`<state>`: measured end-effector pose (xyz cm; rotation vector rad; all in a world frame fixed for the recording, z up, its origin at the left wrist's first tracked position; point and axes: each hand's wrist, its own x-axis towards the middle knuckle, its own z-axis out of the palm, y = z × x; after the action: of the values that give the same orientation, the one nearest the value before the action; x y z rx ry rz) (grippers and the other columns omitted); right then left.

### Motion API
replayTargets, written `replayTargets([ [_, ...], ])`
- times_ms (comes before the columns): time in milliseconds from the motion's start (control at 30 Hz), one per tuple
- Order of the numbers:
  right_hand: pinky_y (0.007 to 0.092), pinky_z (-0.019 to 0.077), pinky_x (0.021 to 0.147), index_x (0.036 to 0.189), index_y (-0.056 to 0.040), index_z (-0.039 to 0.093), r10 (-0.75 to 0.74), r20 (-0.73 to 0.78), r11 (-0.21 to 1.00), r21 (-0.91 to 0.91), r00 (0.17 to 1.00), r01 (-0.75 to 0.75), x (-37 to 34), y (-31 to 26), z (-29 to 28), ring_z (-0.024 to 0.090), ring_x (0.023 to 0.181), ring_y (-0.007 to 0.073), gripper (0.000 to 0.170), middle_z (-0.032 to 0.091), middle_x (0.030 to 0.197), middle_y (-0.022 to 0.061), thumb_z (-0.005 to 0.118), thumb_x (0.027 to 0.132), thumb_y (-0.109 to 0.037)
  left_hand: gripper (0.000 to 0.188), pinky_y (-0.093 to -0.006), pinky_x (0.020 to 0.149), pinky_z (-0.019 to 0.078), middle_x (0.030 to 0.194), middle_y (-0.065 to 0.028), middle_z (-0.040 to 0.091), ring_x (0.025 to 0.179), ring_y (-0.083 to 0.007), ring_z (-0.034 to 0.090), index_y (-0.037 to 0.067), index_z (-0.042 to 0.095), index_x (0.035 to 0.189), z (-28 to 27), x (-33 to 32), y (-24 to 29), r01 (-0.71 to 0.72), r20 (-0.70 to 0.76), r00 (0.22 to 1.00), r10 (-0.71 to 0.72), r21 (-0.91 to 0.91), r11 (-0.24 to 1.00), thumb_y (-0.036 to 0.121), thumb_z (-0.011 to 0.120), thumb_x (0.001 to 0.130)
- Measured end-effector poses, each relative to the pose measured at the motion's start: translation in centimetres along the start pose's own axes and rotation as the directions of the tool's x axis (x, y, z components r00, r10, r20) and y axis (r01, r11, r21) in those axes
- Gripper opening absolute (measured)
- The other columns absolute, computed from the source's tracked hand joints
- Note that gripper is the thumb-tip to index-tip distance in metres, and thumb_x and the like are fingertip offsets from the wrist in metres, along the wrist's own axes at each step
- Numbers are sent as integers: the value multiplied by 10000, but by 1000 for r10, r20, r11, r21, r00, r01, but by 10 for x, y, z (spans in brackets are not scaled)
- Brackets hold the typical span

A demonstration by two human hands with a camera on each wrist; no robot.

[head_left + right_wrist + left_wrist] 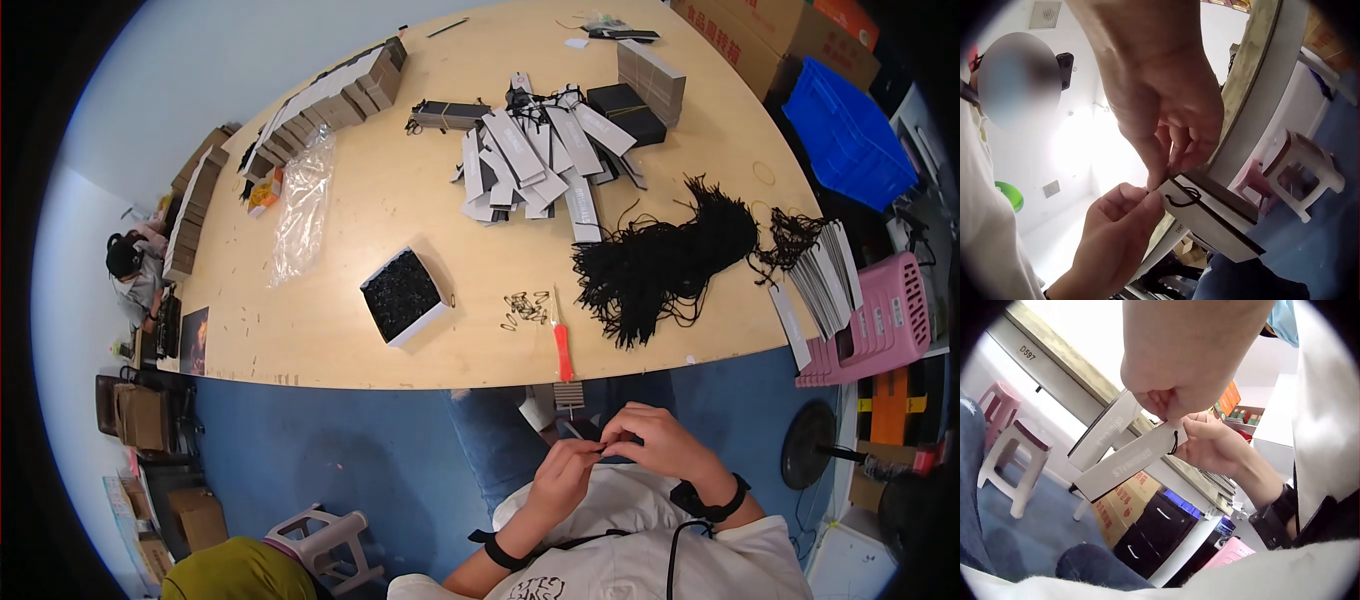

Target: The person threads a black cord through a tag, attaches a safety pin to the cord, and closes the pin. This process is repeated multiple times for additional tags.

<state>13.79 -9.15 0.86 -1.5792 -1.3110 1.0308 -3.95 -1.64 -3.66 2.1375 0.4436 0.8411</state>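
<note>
Below the table's front edge, my left hand (560, 478) and right hand (655, 440) meet fingertip to fingertip. My left thumb and fingers pinch the upper end of white hang tags (1129, 464) printed "ORIGINALS"; two show, fanned apart and pointing away from the hands. A black cord (1186, 197) loops through the front tag near its end. The right hand (1166, 106) pinches the cord right at the tag's corner, thumb against fingers; part of the cord is hidden by the fingertips.
On the table (480, 350) lie a white box of small black pieces (400, 297), loose safety pins (525, 308), a red-handled awl (562, 350), a bundle of black cords (670, 260) and a heap of tags (530, 150). A pink basket (880, 310) stands at the right.
</note>
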Motion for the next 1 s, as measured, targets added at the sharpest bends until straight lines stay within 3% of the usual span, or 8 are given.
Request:
replayTargets([
  [233,348,495,696,870,-15,630,-176,-9,971,-168,984,172,-2,7,0,581,803,250,141,619,816,86,703,753,-45,224,-340,702,524,957,-134,665,834,-284,638,-18,594,871,1,0,-1,32,17,999,-31,-3,999,-119,697,700],
  [300,342,510,687,898,-11,641,-308,-77,902,-341,948,265,-3,6,5,576,791,246,170,602,824,78,706,743,-37,219,-341,703,525,962,-138,666,838,-288,639,-20,594,868,2,1,0,37,13,999,-37,-2,999,-120,697,702],
  [367,332,515,674,917,-4,645,-329,-76,865,-425,941,268,-5,7,9,575,787,240,190,594,826,74,706,739,-31,214,-342,705,527,967,-143,667,842,-291,640,-23,595,865,2,1,1,43,8,999,-43,0,999,-120,698,704],
  [400,323,521,660,936,2,649,-349,-74,820,-506,934,266,-6,7,11,574,783,235,211,586,829,70,707,735,-26,211,-342,705,528,970,-145,669,842,-293,641,-23,596,863,3,2,2,51,-1,999,-51,18,999,-119,699,706],
  [633,308,518,604,951,2,658,-327,-192,838,-512,925,190,-7,6,22,575,785,217,228,578,816,61,713,733,-33,184,-334,687,530,985,-134,700,808,-291,654,7,600,834,4,5,8,135,-49,990,-135,1,991,-102,699,724],
  [800,312,513,586,916,-13,670,-277,-306,827,-558,911,64,-10,4,35,577,759,208,200,575,791,49,716,723,-39,179,-327,687,530,982,-136,703,807,-287,661,9,602,832,4,8,10,153,-82,985,-151,10,988,-98,703,729],
  [1000,313,502,555,844,-33,666,-300,-368,805,-593,880,26,-11,0,37,582,692,213,181,572,738,46,723,672,-30,191,-328,701,532,959,-131,709,809,-280,669,14,607,833,3,7,13,211,-75,974,-212,-23,977,-105,708,722],
])
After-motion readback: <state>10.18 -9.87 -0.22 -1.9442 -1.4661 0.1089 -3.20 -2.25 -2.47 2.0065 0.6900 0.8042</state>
